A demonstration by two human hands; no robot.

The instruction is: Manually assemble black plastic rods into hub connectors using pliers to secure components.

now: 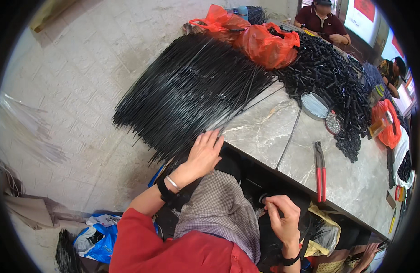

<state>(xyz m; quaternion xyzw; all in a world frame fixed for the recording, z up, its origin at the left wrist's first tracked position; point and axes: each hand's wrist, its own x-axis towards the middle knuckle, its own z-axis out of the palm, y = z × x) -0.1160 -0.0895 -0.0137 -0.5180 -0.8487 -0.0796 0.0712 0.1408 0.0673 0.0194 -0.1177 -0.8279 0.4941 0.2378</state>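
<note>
My left hand [204, 154] lies flat with its fingers stretched out at the near edge of the grey marble table [264, 129]. Its fingertips reach the lower right end of a big heap of long, thin black rods [182, 91]. Lower and to the right, my right hand [283, 217] is closed in front of the table edge, beside my lap. Next to its fingertips is a small dark, round-ended thing [263, 199], too unclear to name. One thin dark rod [289, 136] lies alone across the marble. Red-handled pincers [320, 173] rest to its right.
Short black tubes [323, 68] are piled at the back right, below red plastic bags [269, 45]. A round tin of pale strips [315, 106] and a small dish of metal bits [332, 123] stand beside them. Co-workers [321, 20] sit beyond. Another person's hand [368, 255] shows lower right.
</note>
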